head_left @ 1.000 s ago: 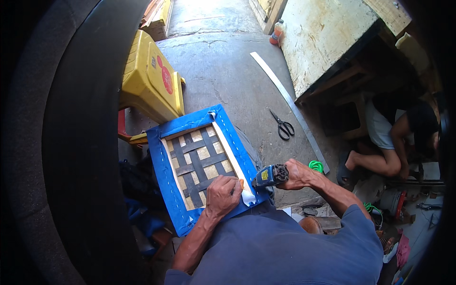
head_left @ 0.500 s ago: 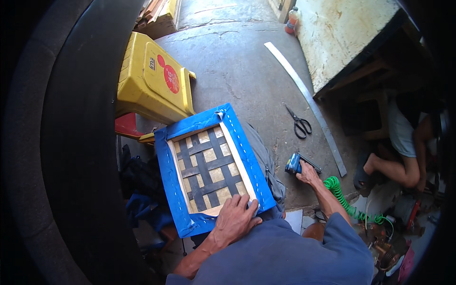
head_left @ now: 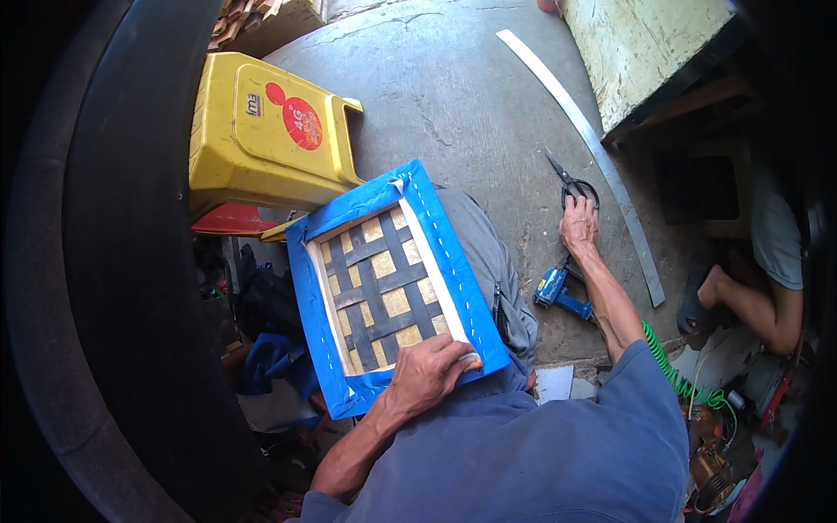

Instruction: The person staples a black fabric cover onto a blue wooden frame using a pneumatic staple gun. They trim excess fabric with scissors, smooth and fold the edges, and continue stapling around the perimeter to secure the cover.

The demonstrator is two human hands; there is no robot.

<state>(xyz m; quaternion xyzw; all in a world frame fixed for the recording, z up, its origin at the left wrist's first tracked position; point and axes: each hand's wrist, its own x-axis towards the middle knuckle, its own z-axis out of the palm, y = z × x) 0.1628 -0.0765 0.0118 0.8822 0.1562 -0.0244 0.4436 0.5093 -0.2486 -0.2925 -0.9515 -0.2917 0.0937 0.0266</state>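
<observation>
A cushion seat panel wrapped in blue fabric (head_left: 458,279), its dark woven straps (head_left: 375,279) showing inside a wooden frame, rests across my lap. My left hand (head_left: 423,375) grips the pale, folded edge at the panel's lower right corner, fingers pinched on it. My right hand (head_left: 580,222) reaches to the floor, fingers curled onto the handles of black scissors (head_left: 567,179), whose blades point away from me. Just below that hand a blue nail gun (head_left: 567,296) lies on the concrete, joined to a coiled green hose (head_left: 663,366), partly behind my forearm.
A yellow plastic stool (head_left: 253,139) stands at the left over a red one (head_left: 222,220). A long metal strip (head_left: 584,135) lies beyond the scissors. A large board-topped bench (head_left: 645,44) is upper right; another person's bare leg (head_left: 767,309) is at right. Wood offcuts (head_left: 235,22) lie upper left.
My right hand has left the nail gun on the floor and moved forward onto the scissors. My left hand stays at the panel's lower right corner. The view has shifted.
</observation>
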